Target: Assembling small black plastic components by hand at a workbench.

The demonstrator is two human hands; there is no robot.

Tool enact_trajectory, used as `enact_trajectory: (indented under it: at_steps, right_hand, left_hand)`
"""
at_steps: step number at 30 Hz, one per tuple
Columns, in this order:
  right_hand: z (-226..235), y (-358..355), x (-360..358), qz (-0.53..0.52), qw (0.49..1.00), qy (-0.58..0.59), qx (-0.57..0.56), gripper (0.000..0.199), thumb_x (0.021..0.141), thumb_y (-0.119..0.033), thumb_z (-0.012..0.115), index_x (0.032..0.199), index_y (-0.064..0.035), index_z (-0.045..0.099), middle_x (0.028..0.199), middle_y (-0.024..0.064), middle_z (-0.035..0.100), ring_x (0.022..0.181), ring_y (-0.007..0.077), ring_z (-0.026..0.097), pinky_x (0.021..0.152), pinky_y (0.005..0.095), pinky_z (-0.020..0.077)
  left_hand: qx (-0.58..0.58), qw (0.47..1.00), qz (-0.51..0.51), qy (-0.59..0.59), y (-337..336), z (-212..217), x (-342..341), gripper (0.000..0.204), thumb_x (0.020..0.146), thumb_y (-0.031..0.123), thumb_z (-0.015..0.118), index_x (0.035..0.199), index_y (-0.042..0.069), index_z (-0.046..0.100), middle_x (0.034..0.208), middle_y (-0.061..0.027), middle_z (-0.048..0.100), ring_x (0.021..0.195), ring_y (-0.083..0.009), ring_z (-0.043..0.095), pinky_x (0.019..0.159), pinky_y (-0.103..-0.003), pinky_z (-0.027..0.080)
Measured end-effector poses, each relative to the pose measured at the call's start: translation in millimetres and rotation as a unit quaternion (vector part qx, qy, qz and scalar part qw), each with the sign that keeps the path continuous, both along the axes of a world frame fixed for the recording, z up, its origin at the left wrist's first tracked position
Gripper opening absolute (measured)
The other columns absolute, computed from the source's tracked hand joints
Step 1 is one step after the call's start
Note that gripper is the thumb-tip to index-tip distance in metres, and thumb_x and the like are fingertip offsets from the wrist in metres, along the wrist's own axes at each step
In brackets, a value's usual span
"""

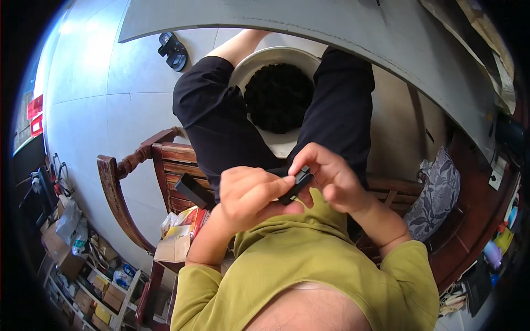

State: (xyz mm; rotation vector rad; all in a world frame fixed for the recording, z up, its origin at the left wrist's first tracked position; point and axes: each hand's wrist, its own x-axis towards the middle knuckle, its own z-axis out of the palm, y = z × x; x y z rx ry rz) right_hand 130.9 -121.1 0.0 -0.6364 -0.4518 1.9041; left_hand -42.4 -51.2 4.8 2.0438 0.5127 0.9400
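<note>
In front of my belly, both hands meet at a small black oblong piece (298, 183), too small to tell its kind. My left hand (249, 197) is closed on its lower end, the thumb on top and the fingers beneath. With the fingertips, my right hand (333, 177) pinches its upper end. A thin line beside that end may be a wire; I cannot tell. Between my knees stands a pale basin (239, 73) holding a heap of small black pieces (279, 99), whose shapes do not show clearly.
I sit on a wooden bench (165, 156). At my left lie a black box (193, 191) and an opened carton (175, 241). A grey tabletop (331, 22) juts over the far side. A patterned cushion (439, 193) leans at right; a sandal (173, 52) lies on the floor.
</note>
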Motion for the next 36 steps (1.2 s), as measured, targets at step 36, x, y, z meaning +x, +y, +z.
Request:
enact_trajectory:
  at_steps: [36]
  right_hand:
    - [-8.4,166.4,139.0,-0.210,0.342,-0.881,0.249,0.038,0.079,-0.006,0.058,0.117,-0.0033,0.054,0.122,0.0115,0.052,0.109,0.0294,0.050,0.091,0.0382,0.0408]
  left_hand:
    - [-0.217,0.976,0.004,-0.009,21.7,7.4,-1.2,0.015,0.075,0.012,0.056,0.079,-0.002,0.059,0.075,-0.0118,0.057,0.069,-0.0219,0.055,0.062,-0.028,0.042]
